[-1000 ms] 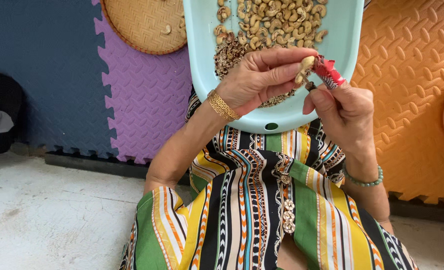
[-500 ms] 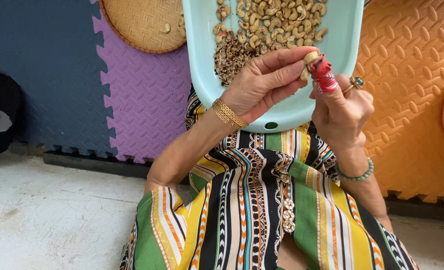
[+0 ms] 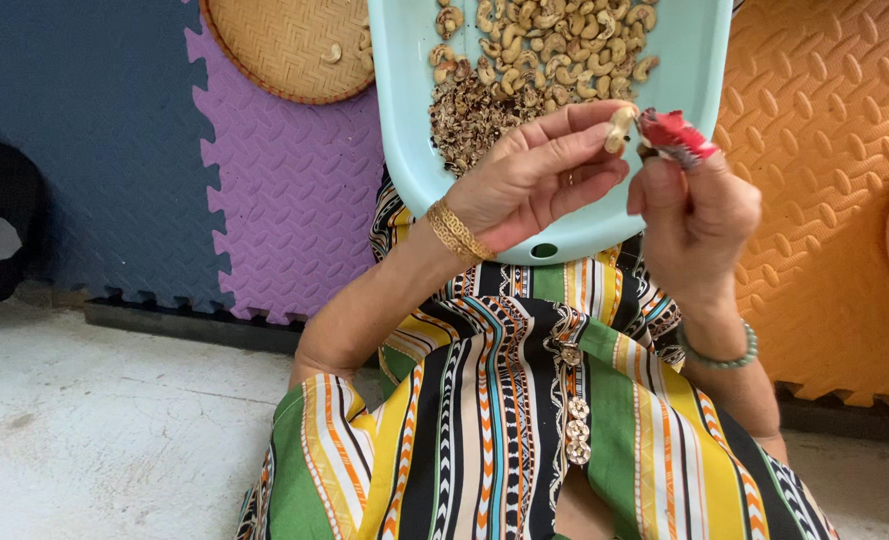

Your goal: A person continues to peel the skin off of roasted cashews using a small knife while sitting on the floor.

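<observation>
A pale cashew kernel [image 3: 619, 128], pinched in the left hand's [image 3: 539, 180] fingertips over the light-blue tray [image 3: 409, 120], meets the right hand [image 3: 689, 215], closed around a red-wrapped tool [image 3: 674, 137]; many unpeeled nuts [image 3: 554, 45] remain beside a smaller skin heap [image 3: 469, 120], so much seems left.

your pale cashew [image 3: 620, 128] sits beside a red-wrapped tool [image 3: 672, 137] over the light blue tray [image 3: 409, 120]. your dress [image 3: 524, 420] shows green, yellow, black stripes; mats run navy [image 3: 84, 130], purple [image 3: 284, 200], orange [image 3: 824, 180].
</observation>
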